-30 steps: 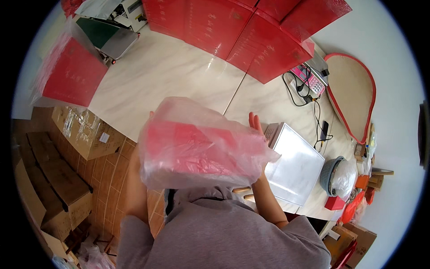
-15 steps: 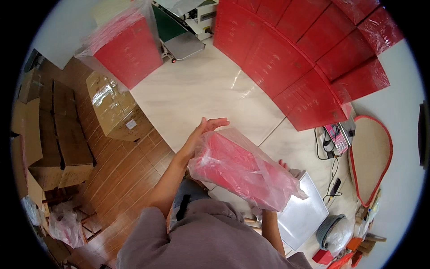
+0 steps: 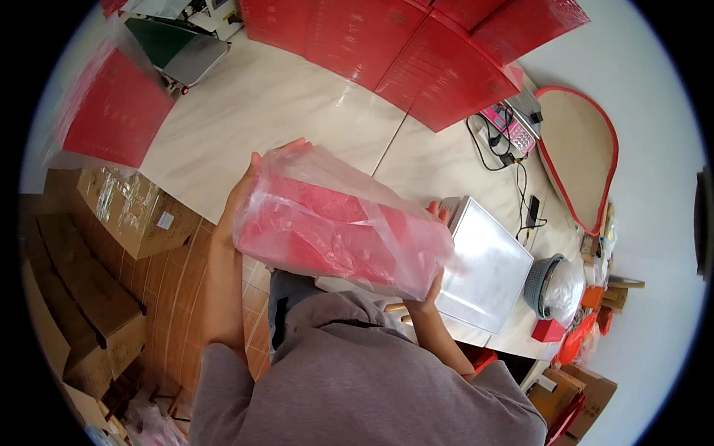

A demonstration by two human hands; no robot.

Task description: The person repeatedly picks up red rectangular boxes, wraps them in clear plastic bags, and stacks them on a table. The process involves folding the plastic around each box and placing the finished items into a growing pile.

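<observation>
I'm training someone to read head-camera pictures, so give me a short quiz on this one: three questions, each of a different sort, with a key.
1. Multiple choice: what is held between the left hand and the right hand?
A) a cardboard carton
B) a red bundle in translucent plastic
C) a calculator

2. True or false: the grey basket is nearer the right hand than the left hand.

3. Fill in the blank: the beige tray at the picture's right has a ____ rim.

Key: 1. B; 2. true; 3. red.
</observation>
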